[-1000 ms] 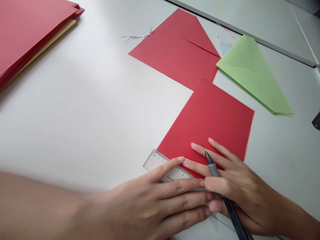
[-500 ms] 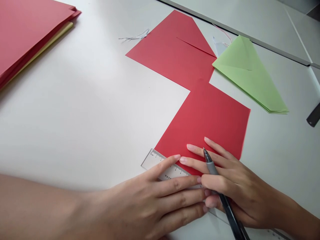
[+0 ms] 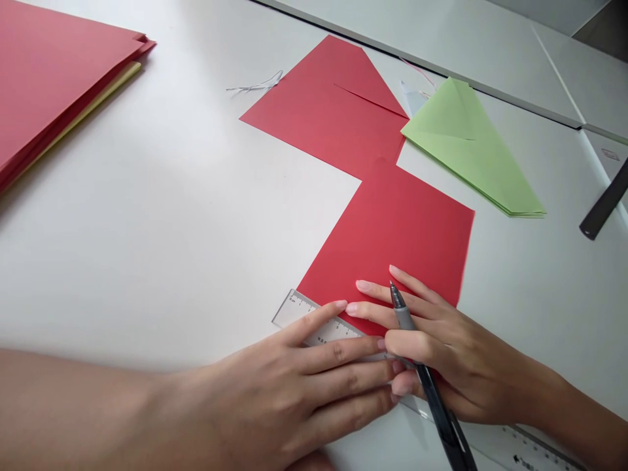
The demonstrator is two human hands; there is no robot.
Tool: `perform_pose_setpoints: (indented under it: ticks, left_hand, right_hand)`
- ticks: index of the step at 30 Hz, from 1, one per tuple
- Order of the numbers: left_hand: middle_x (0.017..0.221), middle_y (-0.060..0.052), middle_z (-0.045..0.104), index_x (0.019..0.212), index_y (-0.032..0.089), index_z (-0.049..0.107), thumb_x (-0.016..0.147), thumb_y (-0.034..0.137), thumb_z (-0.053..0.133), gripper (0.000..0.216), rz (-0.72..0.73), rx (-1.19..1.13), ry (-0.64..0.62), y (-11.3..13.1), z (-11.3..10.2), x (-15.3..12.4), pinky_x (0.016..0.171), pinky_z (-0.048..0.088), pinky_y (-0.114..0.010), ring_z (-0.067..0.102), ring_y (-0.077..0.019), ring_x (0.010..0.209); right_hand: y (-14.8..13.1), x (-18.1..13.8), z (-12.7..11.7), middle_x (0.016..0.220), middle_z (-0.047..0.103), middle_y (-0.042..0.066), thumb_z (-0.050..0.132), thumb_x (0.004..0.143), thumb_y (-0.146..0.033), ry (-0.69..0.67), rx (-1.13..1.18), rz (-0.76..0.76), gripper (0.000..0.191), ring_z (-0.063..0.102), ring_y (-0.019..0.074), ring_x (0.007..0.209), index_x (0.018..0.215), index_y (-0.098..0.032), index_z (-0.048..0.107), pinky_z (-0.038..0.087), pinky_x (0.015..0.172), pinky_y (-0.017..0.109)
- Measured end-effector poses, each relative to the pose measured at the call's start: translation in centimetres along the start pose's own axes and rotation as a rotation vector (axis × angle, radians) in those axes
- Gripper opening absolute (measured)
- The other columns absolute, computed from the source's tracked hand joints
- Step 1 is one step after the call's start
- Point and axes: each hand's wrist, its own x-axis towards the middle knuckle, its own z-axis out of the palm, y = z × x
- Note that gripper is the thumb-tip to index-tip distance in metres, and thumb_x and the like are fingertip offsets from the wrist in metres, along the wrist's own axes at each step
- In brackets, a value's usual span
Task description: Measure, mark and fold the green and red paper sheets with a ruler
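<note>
My left hand (image 3: 304, 386) lies flat with fingers stretched over a clear plastic ruler (image 3: 300, 312) at the near edge of a red paper square (image 3: 392, 229). My right hand (image 3: 451, 356) rests on the same red square, fingers extended, with a grey-and-black pen (image 3: 422, 373) gripped between thumb and fingers, its tip pointing up and away. The fingertips of both hands nearly touch above the ruler. The ruler runs on under both hands and shows again at the lower right.
A second red sheet with a folded corner (image 3: 333, 108) lies farther back, touching the square. Folded green paper (image 3: 471, 147) sits to the right. A stack of red and yellow sheets (image 3: 49, 85) is at the far left. A dark rod (image 3: 603, 203) lies at the right edge. Thin paper scraps (image 3: 255, 84) lie behind.
Both hands, ruler and paper keep their arrangement; the whole scene shifts slightly left and down in view as the head moves, showing more of the dark rod.
</note>
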Motion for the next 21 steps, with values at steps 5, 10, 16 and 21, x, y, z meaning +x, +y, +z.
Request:
perform_pose_setpoints:
  ticks: [5,10,16,21]
  left_hand:
    - [0.157,0.003,0.031,0.154,0.013,0.024,0.102,0.033,0.039,0.057,0.007,0.013,0.023,0.0,0.2,-0.2,0.126,0.002,-0.038,0.014,-0.0144,0.151]
    - [0.159,0.002,0.026,0.155,0.012,0.022,0.1,0.037,0.044,0.065,0.037,0.068,0.035,-0.2,0.6,-0.2,0.126,-0.003,-0.035,0.014,-0.0161,0.151]
    - [0.16,0.004,0.021,0.156,0.015,0.02,0.098,0.036,0.046,0.067,0.054,0.193,0.033,-0.3,0.9,0.0,0.125,-0.011,-0.036,0.02,-0.0186,0.15]
    - [0.159,0.001,0.029,0.155,0.017,0.026,0.095,0.04,0.051,0.069,0.081,0.277,0.077,-0.6,1.0,0.2,0.126,-0.007,-0.035,0.026,-0.0205,0.148]
  right_hand:
    - [0.3,0.1,-0.3,0.144,0.055,0.013,0.047,0.102,-0.029,-0.019,-0.02,-0.054,0.015,0.03,0.0213,0.148,0.111,-0.018,0.049,0.015,0.124,0.048]
    - [0.3,0.1,-0.1,0.148,0.051,0.012,0.047,0.102,-0.027,-0.016,0.016,-0.023,0.019,0.029,0.0213,0.148,0.118,-0.017,0.05,0.014,0.124,0.049]
    - [0.7,0.3,-0.6,0.133,0.063,0.018,0.048,0.101,-0.038,0.257,0.232,-0.066,0.024,0.05,0.0241,0.135,0.112,-0.017,0.052,0.039,0.113,0.049]
    - [0.0,-0.2,-2.0,0.094,0.073,0.003,0.046,0.102,-0.042,0.733,0.49,0.227,0.028,0.073,0.0174,0.089,0.113,-0.023,0.063,0.061,0.082,0.034]
